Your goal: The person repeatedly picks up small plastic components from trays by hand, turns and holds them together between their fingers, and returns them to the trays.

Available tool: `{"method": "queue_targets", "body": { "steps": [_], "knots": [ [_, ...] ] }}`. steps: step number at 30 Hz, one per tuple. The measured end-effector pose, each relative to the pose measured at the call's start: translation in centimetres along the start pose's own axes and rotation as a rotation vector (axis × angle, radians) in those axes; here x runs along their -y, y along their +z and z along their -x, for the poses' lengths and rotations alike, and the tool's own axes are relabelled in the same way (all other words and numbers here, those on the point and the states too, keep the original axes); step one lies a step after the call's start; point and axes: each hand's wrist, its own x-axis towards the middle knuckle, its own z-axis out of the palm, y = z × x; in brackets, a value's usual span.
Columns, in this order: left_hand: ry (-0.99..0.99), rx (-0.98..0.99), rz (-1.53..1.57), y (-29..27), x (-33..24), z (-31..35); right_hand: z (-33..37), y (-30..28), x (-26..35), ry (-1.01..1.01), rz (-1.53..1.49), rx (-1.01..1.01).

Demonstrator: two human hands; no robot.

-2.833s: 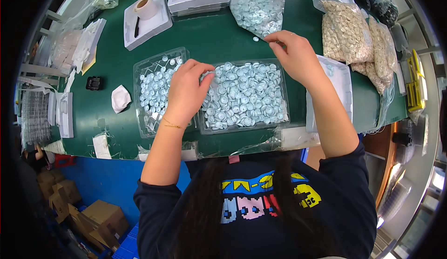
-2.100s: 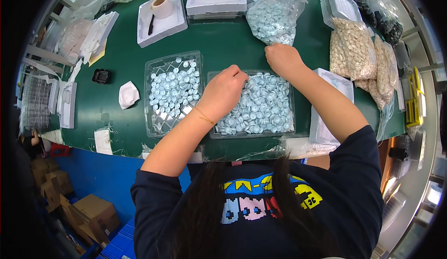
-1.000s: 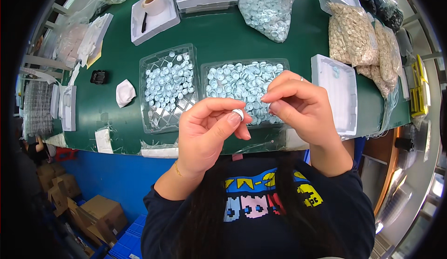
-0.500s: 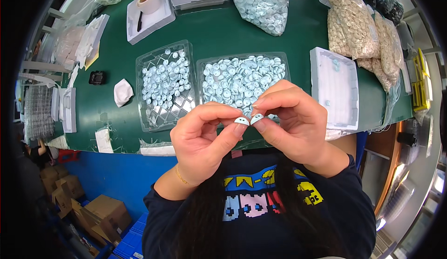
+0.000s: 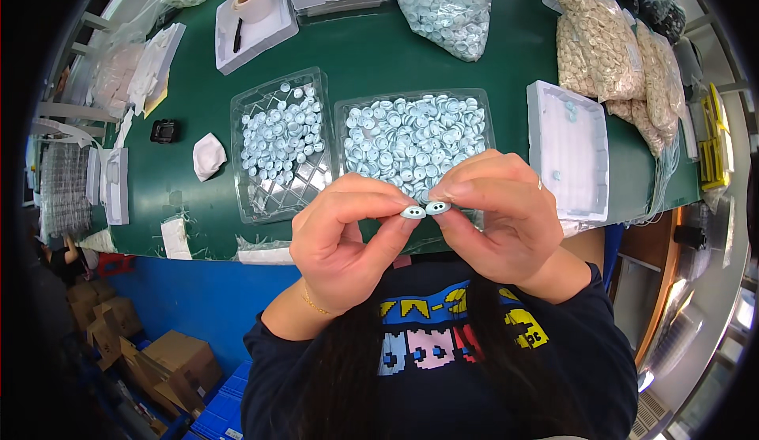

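Observation:
Between its thumb and fingers my left hand (image 5: 344, 230) pinches a pale blue two-hole button (image 5: 412, 212). A matching button (image 5: 436, 207) is pinched in my right hand (image 5: 506, 215). The two buttons are held side by side, edges about touching, with their holes turned up toward me. Just beyond my hands lies a clear tray (image 5: 338, 108) heaped with similar light blue buttons (image 5: 411, 135). To its left stands a second clear tray (image 5: 292, 207) with a lattice bottom, partly covered by more blue buttons (image 5: 281, 135).
A white tray (image 5: 569, 195) with a few buttons lies at the right, beside bags of beige pieces (image 5: 598, 49). A bag of blue buttons (image 5: 448, 5) is at the back. Another white tray (image 5: 273, 33) holds a tape roll (image 5: 251, 3) and black pen (image 5: 237, 37).
Both buttons have tilted, so their faces and holes now show more fully. My right hand has dropped slightly and its fingers have shifted; my left hand stays nearly in place.

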Motion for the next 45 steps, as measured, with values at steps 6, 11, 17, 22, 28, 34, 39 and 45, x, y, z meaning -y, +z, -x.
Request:
{"method": "queue_targets", "body": {
  "steps": [6,11,17,22,28,34,39,45],
  "knots": [
    [0.074,0.026,-0.048,-0.4,0.4,0.0,0.1,0.2,-0.2,-0.095,0.032,-0.025],
    [0.072,0.029,-0.032,-0.4,0.5,0.1,0.1,0.2,-0.1,-0.086,0.022,-0.021],
    [-0.203,0.039,0.291,-0.6,0.3,0.0,0.9,0.0,0.1,0.337,-0.403,-0.013],
    [-0.599,0.128,0.815,-0.6,1.3,0.1,0.8,-0.2,-0.4,0.854,-1.055,-0.074],
    [-0.635,0.113,0.875,-0.3,1.2,0.1,0.7,-0.1,-0.3,0.962,-1.213,-0.114],
    [-0.689,0.126,0.961,-0.6,1.5,0.0,0.6,-0.1,-0.5,1.034,-1.261,-0.105],
    [-0.681,0.116,0.957,-0.5,1.6,0.0,0.6,0.0,-0.4,1.037,-1.272,-0.104],
    [-0.66,0.122,0.947,-0.5,1.8,0.2,0.6,0.0,-0.5,1.034,-1.275,-0.108]
  ]
}}
